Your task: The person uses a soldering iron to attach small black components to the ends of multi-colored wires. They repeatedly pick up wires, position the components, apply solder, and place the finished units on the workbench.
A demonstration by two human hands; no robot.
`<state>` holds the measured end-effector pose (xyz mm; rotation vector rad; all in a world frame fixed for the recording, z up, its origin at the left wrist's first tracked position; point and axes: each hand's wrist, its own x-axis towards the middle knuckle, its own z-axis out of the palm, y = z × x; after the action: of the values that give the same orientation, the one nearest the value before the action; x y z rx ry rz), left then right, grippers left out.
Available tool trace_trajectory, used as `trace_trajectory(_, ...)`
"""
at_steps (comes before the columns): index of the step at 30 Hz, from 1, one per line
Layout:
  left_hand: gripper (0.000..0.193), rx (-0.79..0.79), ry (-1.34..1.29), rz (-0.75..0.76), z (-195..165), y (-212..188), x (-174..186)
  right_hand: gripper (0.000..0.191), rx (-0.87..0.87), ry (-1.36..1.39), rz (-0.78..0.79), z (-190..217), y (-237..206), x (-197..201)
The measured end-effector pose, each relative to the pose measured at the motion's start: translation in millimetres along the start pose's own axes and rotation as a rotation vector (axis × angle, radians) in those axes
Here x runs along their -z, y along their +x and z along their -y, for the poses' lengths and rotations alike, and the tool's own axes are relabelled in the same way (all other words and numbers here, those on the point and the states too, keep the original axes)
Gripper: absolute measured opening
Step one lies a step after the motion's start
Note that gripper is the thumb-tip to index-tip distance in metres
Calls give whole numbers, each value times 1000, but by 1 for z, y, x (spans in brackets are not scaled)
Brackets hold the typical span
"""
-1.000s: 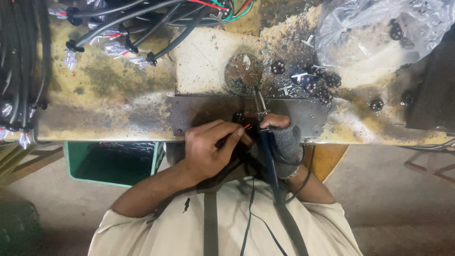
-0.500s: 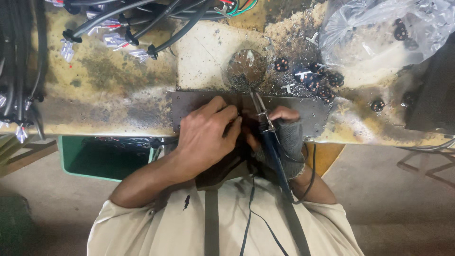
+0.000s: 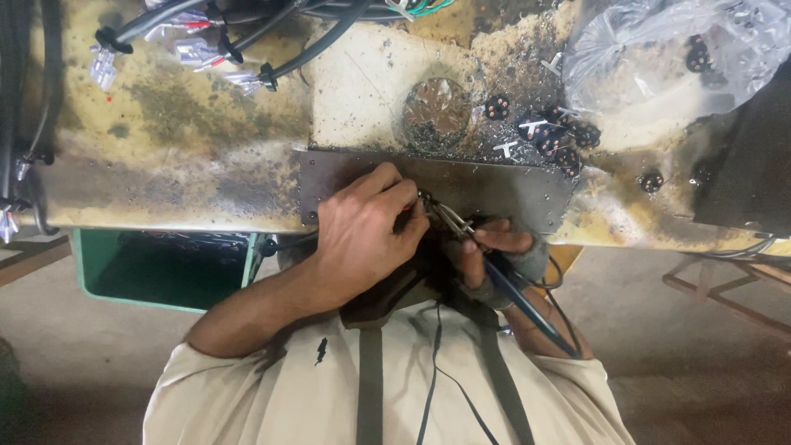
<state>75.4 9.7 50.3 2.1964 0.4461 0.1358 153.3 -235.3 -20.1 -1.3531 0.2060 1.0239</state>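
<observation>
My left hand (image 3: 362, 235) rests on a dark metal plate (image 3: 511, 189) at the bench's near edge, fingertips pinched on a small part with a red wire; the part itself is mostly hidden. My right hand (image 3: 490, 247), in a grey fingerless glove, grips a soldering iron (image 3: 511, 292) with a blue handle. The iron's metal tip (image 3: 437, 210) touches the spot at my left fingertips. Its black cord runs down over my shirt.
A round tin (image 3: 437, 111) of dark residue sits behind the plate. Several black round connectors (image 3: 556, 136) lie to its right, beside a clear plastic bag (image 3: 667, 58). Black cables with clear plugs (image 3: 198, 49) cross the stained bench top left. A green crate (image 3: 165, 268) stands below the bench.
The iron's tip has come back from the round tin to my left fingertips. My left hand has shifted slightly right over the plate's edge.
</observation>
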Motion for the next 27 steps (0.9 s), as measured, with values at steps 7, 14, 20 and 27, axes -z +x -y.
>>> trace_trajectory(7,12,-11,-20,-10,3,0,1,12,818,-702,46,12,-9,-21)
trace_trajectory(14,12,-15,-15,3,3,1,2,19,572,-261,19,-3,-1,0)
trace_trajectory(20,13,-5,-10,23,3,1,3,20,1126,-841,48,-18,-2,2)
trace_trajectory(27,13,7,-2,42,2,2,4,19,991,-811,32,-1,-10,-12)
